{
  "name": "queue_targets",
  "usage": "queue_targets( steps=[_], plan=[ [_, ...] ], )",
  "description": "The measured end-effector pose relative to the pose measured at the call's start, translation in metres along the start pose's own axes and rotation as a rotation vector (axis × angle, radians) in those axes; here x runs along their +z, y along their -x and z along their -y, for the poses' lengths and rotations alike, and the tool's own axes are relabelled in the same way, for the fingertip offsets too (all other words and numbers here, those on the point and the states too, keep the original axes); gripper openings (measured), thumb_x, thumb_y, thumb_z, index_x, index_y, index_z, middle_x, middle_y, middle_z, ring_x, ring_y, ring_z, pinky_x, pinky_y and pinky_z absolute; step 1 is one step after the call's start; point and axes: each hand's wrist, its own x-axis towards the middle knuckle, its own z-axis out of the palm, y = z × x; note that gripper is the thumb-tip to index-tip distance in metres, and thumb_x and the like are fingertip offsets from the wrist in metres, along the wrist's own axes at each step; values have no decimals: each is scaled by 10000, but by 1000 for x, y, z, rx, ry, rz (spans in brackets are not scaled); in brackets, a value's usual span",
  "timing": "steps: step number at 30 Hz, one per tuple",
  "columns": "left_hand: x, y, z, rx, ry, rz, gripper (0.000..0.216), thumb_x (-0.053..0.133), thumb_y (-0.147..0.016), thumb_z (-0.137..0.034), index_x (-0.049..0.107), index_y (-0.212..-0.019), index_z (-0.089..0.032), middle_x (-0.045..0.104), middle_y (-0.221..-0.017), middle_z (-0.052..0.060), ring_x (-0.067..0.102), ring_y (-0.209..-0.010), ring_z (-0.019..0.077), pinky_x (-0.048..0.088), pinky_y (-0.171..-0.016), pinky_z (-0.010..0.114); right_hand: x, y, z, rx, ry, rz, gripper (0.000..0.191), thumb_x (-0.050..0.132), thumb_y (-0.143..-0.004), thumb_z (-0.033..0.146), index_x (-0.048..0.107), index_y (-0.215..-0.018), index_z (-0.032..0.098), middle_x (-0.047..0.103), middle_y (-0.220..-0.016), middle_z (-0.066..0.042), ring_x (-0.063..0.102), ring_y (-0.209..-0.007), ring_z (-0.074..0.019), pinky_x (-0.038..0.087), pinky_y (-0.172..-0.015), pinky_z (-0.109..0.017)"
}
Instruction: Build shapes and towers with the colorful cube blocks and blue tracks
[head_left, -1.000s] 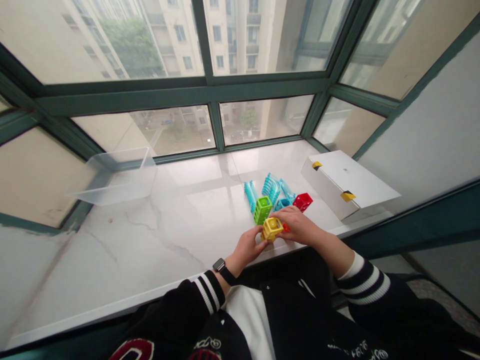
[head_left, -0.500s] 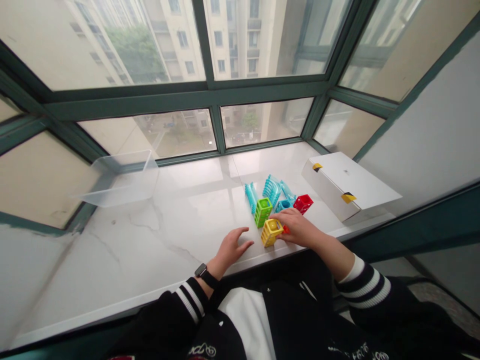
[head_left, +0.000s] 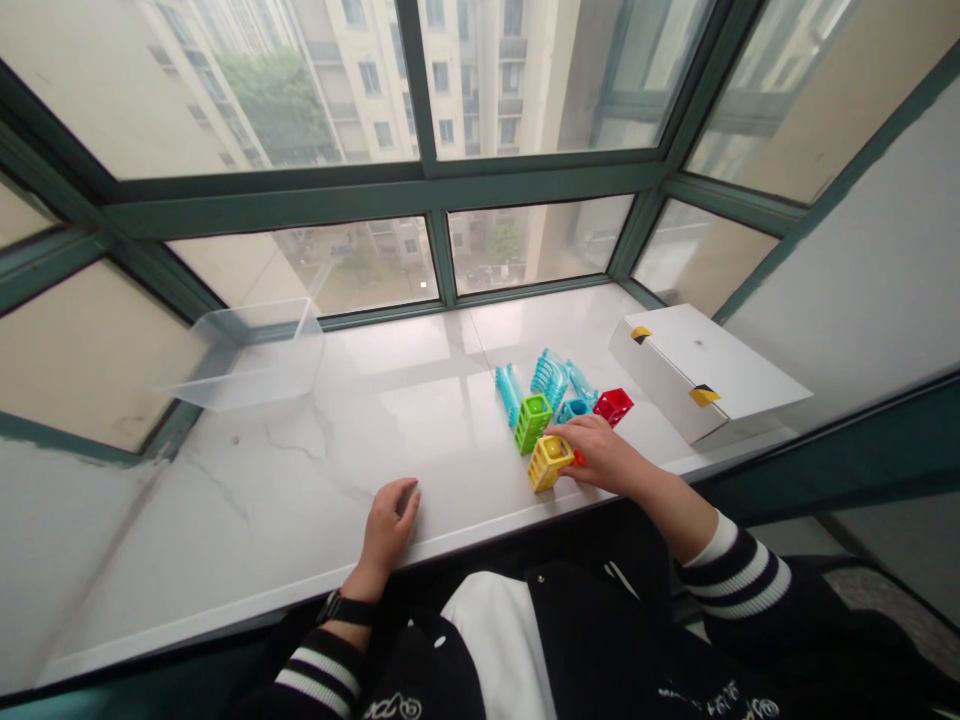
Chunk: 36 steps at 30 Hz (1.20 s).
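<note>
My right hand point(head_left: 602, 455) is closed around the yellow block point(head_left: 550, 464), thumb on the near side and fingers over the far side, where it stands near the front edge of the white windowsill point(head_left: 420, 410). My left hand point(head_left: 389, 522) holds nothing; its fingers curl loosely near that same edge, well apart from the block. The green block point(head_left: 533, 423) stands just beyond the yellow one, and the red block point(head_left: 614, 406) lies past my right knuckles.
</note>
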Motion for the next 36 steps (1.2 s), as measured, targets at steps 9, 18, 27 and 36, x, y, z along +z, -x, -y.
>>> queue_targets(
  steps=[9, 18, 27, 36],
  plan=[
    [1, -4, -4, 48, -1, 17, 270, 576, -997, -404, 739, -1106, -219, 764, -1183, 96, 683, -1160, 283, 513, -1093, 504, -8, 0, 5, -21, 22, -12, 721, 892, -808, 344, 586, -1449, 219, 725, -1252, -138, 647, -1158, -354, 467, -1021, -525],
    [2, -4, -3, 48, 0, 14, 263, 582, -984, -400, 737, -1103, -224, 760, -1184, 97, 681, -1160, 291, 515, -1090, 511, -57, 24, -3, 69, -87, -578, 230, 604, -1031, 397, 701, -1168, 241, 739, -1095, -87, 689, -1035, -268, 534, -965, -436],
    [5, -4, -2, 35, 1, 32, 254, 569, -980, -372, 738, -1104, -228, 754, -1200, 98, 666, -1182, 293, 499, -1105, 512, 13, 68, -85, 727, -181, -1047, 390, 548, -980, 477, 568, -1228, 177, 668, -981, -74, 654, -836, -221, 531, -810, -385],
    [4, -3, -8, 18, 8, 17, 243, 573, -976, -357, 740, -1100, -231, 755, -1197, 98, 671, -1178, 288, 511, -1097, 510, 119, 86, -104, 882, 317, -493, 485, 513, -944, 340, 559, -1375, 121, 628, -1327, -237, 555, -1224, -369, 380, -1080, -544]
  ],
)
